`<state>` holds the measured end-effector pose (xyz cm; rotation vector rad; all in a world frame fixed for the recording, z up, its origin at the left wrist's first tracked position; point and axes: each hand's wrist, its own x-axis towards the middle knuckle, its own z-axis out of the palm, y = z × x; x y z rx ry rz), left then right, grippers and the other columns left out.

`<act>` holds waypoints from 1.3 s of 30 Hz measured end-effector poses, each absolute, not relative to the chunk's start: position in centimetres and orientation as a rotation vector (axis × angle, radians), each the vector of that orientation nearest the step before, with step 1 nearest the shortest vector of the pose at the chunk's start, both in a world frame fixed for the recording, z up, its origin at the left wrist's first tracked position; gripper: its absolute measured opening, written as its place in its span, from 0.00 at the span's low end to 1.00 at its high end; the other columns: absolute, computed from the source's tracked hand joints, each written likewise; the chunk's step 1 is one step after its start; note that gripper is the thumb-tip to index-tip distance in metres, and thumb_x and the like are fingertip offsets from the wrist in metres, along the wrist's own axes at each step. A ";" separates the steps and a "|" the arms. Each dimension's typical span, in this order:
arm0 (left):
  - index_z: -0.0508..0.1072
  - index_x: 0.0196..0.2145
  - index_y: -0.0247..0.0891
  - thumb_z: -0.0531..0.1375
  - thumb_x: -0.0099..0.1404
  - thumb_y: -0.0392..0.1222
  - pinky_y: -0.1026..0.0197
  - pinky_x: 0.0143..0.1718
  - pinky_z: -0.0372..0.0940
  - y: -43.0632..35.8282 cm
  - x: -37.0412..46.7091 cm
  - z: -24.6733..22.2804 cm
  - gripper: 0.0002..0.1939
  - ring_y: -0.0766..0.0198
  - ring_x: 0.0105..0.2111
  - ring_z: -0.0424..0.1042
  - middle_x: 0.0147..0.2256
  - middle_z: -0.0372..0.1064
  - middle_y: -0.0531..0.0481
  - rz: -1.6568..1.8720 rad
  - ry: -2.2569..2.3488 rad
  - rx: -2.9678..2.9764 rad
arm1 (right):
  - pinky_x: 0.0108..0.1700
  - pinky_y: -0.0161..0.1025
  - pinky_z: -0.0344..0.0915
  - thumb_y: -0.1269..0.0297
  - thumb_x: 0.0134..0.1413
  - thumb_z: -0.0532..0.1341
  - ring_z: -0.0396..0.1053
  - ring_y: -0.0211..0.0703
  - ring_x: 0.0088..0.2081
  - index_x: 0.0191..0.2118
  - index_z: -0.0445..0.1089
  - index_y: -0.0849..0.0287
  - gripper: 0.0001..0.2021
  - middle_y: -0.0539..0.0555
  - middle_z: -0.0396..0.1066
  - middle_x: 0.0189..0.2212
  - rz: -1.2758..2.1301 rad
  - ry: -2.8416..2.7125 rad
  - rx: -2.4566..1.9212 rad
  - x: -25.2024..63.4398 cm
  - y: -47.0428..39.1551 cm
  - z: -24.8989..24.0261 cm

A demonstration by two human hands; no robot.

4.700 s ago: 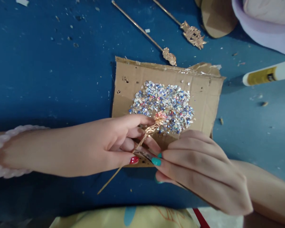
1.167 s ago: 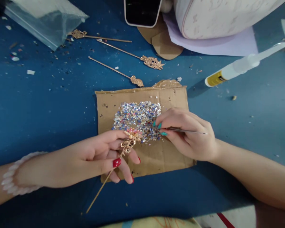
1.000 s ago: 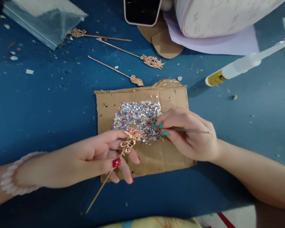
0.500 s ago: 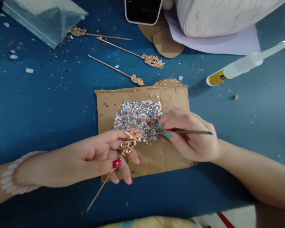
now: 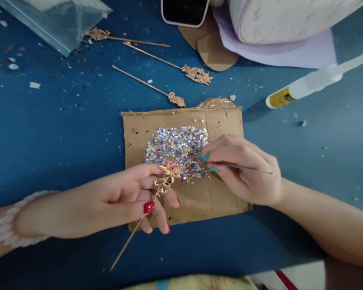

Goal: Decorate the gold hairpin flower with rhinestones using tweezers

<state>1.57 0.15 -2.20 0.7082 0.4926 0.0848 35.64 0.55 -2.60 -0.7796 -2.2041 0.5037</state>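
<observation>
A gold hairpin (image 5: 164, 183) with pink pieces on its flower end is pinched in my left hand (image 5: 117, 197), the thumb on its stem and the fingers behind. Its long pin slants down to the lower left. My right hand (image 5: 245, 171) is closed on slim dark tweezers (image 5: 238, 165), whose tips are hidden by the fingers and lie over the shiny chips. These small blue, white and silvery chips (image 5: 175, 141) are spread over a piece of cardboard (image 5: 205, 205). The hairpin's flower end is above the chips' lower edge.
Three more gold hairpins, one of them a leafy hairpin (image 5: 197, 75), lie beyond the cardboard. A glue tube (image 5: 290, 94) with a long nozzle is at right. At the back are a plastic bag (image 5: 57, 28), a phone (image 5: 184, 11) and a pale pouch (image 5: 284, 20).
My right hand has turned slightly, so the tweezers show a thinner edge and their back end points a little lower. My left hand and the hairpin stay nearly still. The view has shifted slightly.
</observation>
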 end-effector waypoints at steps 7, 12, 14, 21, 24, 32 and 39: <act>0.70 0.80 0.59 0.65 0.93 0.45 0.62 0.55 0.81 0.1 1.7 -2.0 0.25 0.54 0.60 0.89 0.70 0.80 0.45 0.116 0.466 0.672 | 0.41 0.45 0.85 0.79 0.78 0.62 0.86 0.49 0.40 0.51 0.73 0.53 0.11 0.57 0.84 0.41 0.523 -2.177 -0.796 35.7 0.7 -2.9; 0.71 0.80 0.61 0.64 0.94 0.45 0.61 0.57 0.81 0.4 1.8 -1.8 0.23 0.54 0.61 0.88 0.69 0.80 0.48 0.105 0.468 0.673 | 0.41 0.45 0.84 0.81 0.77 0.60 0.83 0.49 0.40 0.53 0.70 0.53 0.13 0.59 0.83 0.41 0.492 -2.197 -0.755 35.8 0.8 -3.0; 0.70 0.80 0.60 0.64 0.94 0.46 0.61 0.58 0.81 0.4 1.7 -1.8 0.24 0.53 0.61 0.88 0.69 0.80 0.48 0.101 0.465 0.675 | 0.42 0.45 0.84 0.80 0.78 0.59 0.83 0.49 0.40 0.53 0.70 0.54 0.12 0.59 0.84 0.41 0.473 -2.208 -0.757 35.8 0.8 -3.0; 0.72 0.79 0.57 0.68 0.91 0.49 0.63 0.55 0.81 0.2 1.9 -1.4 0.25 0.57 0.56 0.89 0.66 0.81 0.48 0.091 0.519 0.630 | 0.44 0.47 0.88 0.77 0.80 0.61 0.86 0.50 0.42 0.51 0.71 0.51 0.10 0.55 0.84 0.42 0.474 -2.197 -0.815 35.8 0.5 -2.9; 0.77 0.75 0.58 0.71 0.89 0.52 0.66 0.53 0.80 0.1 2.1 -1.3 0.22 0.60 0.53 0.89 0.63 0.83 0.51 0.121 0.560 0.625 | 0.45 0.47 0.88 0.78 0.81 0.60 0.86 0.49 0.43 0.52 0.71 0.52 0.11 0.56 0.84 0.42 0.466 -2.207 -0.813 35.8 0.4 -2.9; 0.76 0.75 0.63 0.67 0.93 0.49 0.68 0.56 0.79 0.6 1.8 -1.4 0.19 0.62 0.57 0.88 0.64 0.83 0.54 0.077 0.495 0.645 | 0.44 0.48 0.89 0.77 0.81 0.60 0.88 0.50 0.43 0.51 0.71 0.51 0.10 0.55 0.85 0.43 0.487 -2.227 -0.797 35.8 0.5 -2.7; 0.75 0.75 0.56 0.70 0.91 0.51 0.66 0.54 0.81 0.6 2.0 -1.2 0.22 0.55 0.58 0.90 0.55 0.87 0.53 0.077 0.510 0.633 | 0.41 0.48 0.89 0.74 0.82 0.62 0.88 0.50 0.41 0.51 0.72 0.47 0.10 0.54 0.86 0.42 0.506 -2.217 -0.848 35.8 0.4 -2.6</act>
